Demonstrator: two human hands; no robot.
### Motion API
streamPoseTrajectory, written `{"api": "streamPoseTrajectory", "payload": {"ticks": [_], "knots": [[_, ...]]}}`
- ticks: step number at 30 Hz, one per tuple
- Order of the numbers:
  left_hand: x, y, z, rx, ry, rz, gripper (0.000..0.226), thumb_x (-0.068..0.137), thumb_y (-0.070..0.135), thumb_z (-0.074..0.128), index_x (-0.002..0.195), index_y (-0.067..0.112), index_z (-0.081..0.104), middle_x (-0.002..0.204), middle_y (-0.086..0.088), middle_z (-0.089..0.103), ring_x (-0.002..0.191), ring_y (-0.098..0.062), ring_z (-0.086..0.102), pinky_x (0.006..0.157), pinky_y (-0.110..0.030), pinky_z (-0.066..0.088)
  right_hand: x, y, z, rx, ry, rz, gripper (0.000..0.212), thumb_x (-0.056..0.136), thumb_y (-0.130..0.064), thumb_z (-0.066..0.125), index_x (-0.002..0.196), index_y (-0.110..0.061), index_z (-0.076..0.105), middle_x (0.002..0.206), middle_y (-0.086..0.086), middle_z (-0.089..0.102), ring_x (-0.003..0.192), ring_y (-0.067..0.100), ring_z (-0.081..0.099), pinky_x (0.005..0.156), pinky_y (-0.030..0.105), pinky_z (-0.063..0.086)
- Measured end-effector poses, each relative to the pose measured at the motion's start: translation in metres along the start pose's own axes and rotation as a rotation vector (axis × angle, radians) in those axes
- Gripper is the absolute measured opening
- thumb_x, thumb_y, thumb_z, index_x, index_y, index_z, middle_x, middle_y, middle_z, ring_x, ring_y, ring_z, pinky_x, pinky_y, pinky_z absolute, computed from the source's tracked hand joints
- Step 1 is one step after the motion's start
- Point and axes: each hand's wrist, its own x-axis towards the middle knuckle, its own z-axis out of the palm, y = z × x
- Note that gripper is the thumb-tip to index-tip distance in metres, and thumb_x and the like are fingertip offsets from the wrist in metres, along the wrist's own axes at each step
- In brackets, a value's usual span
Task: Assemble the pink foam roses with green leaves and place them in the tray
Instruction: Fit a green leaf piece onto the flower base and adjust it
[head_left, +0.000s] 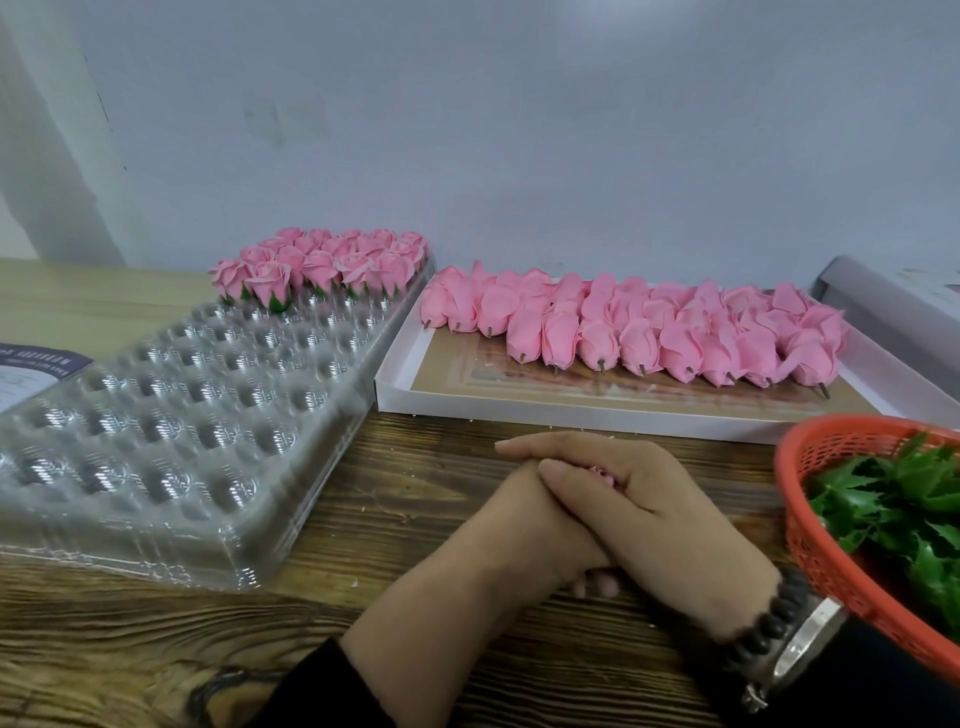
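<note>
Head view: two hands lie together on the wooden tabletop (130, 649), near its front edge. The right hand (654, 509) lies over the left hand (530, 525), fingers curled; a bit of pink rose (602, 474) peeps out between them, so both hands grip it. The right wrist carries one dark bead bracelet (769, 618) and one metal watch (805, 644).

To the left stands one clear plastic tray (171, 415) with rows of round cups. Its far end holds finished roses (322, 262), pink heads upright with green leaves at the base; about twenty, packed too tight to count exactly. The near cups hold nothing.

Just right of the tray, touching its far corner, lies one shallow white box (571, 408) with a brown floor. Bare rose heads (639, 325) lie in it on their sides, short pins pointing toward the person, in about two overlapping rows; some thirty, not countable exactly.

At the right edge sits one red mesh basket (810, 535), partly out of view, heaped with green leaves (893, 499); their number cannot be told.

A printed sheet (31, 369) shows under the tray's left side.
</note>
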Motion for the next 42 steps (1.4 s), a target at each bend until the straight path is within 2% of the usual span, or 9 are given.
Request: {"api": "streamPoseTrajectory", "payload": {"ticks": [5,7,11,16,20,30,32,37,42], "knots": [[0.001,0.001,0.0,0.171,0.036,0.058,0.02,0.083,0.006,0.053,0.066,0.017,0.05,0.045,0.008,0.052,0.05,-0.012,0.056,0.048,-0.016,0.043,-0.003,0.004,0.0,-0.013,0.039,-0.063,0.023,0.09,-0.027,0.053,0.102,-0.041,0.067,0.091,-0.008,0.071,0.046,0.022,0.064,0.047,0.021,0.051],[0.002,0.001,0.001,0.213,0.05,0.124,0.011,0.084,0.006,0.054,0.081,0.016,0.052,0.068,0.011,0.055,0.07,-0.012,0.06,0.061,-0.016,0.046,-0.003,0.007,0.001,-0.037,0.089,-0.082,0.023,0.086,-0.033,0.055,0.104,-0.044,0.066,0.098,-0.016,0.069,0.064,0.019,0.07,0.061,0.018,0.053],[0.003,-0.002,-0.002,0.121,0.131,0.189,0.013,0.087,-0.002,0.055,0.089,0.007,0.063,0.08,-0.003,0.063,0.07,0.002,0.057,0.066,-0.009,0.044,-0.003,0.009,0.005,-0.111,0.233,-0.159,0.049,0.072,-0.054,0.054,0.119,-0.043,0.054,0.112,-0.02,0.063,0.108,-0.007,0.056,0.089,0.008,0.041],[0.01,-0.007,0.003,0.051,0.257,0.173,0.013,0.085,0.0,0.057,0.081,0.009,0.065,0.078,-0.002,0.067,0.074,-0.012,0.063,0.071,-0.024,0.053,-0.002,0.009,0.013,-0.039,0.367,-0.192,0.047,0.072,-0.059,0.047,0.116,-0.042,0.056,0.11,-0.028,0.061,0.108,-0.011,0.053,0.085,0.002,0.037],[0.007,-0.013,0.006,0.108,0.357,0.225,0.018,0.086,0.002,0.05,0.077,0.016,0.058,0.054,0.02,0.056,0.057,0.013,0.053,0.06,-0.005,0.044,0.0,0.01,0.016,-0.035,0.399,-0.184,0.04,0.075,-0.055,0.046,0.109,-0.04,0.061,0.104,-0.028,0.063,0.104,-0.011,0.055,0.084,0.002,0.037],[0.01,-0.01,0.004,0.201,0.203,0.214,0.029,0.093,0.001,0.045,0.121,0.004,0.05,0.101,0.005,0.054,0.078,0.018,0.046,0.071,0.003,0.036,0.005,0.01,0.011,-0.098,0.229,-0.205,0.028,0.083,-0.023,0.047,0.098,-0.03,0.07,0.107,-0.021,0.067,0.111,-0.009,0.054,0.099,0.016,0.037],[0.008,-0.009,0.002,0.311,0.166,0.222,0.024,0.094,0.006,0.042,0.115,0.012,0.052,0.097,0.012,0.051,0.078,0.017,0.043,0.074,-0.001,0.036,0.004,0.01,0.01,-0.139,0.174,-0.182,0.03,0.082,-0.026,0.047,0.1,-0.036,0.069,0.11,-0.023,0.066,0.108,-0.012,0.053,0.095,0.015,0.039],[0.001,0.0,-0.001,0.141,0.064,0.074,0.03,0.09,0.003,0.05,0.065,0.02,0.05,0.046,0.005,0.052,0.034,-0.003,0.045,0.035,-0.011,0.033,-0.001,0.008,0.005,-0.036,0.131,-0.121,0.026,0.086,-0.033,0.058,0.107,-0.047,0.062,0.107,-0.017,0.064,0.057,0.009,0.066,0.043,0.02,0.049],[0.006,-0.004,-0.006,-0.052,0.234,0.108,0.023,0.088,0.003,0.058,0.067,0.011,0.06,0.049,0.003,0.055,0.034,-0.003,0.044,0.036,-0.016,0.035,0.001,0.011,0.005,0.022,0.249,-0.184,0.062,0.065,-0.051,0.065,0.124,-0.042,0.048,0.12,-0.022,0.057,0.107,-0.007,0.056,0.08,0.006,0.045]]}}
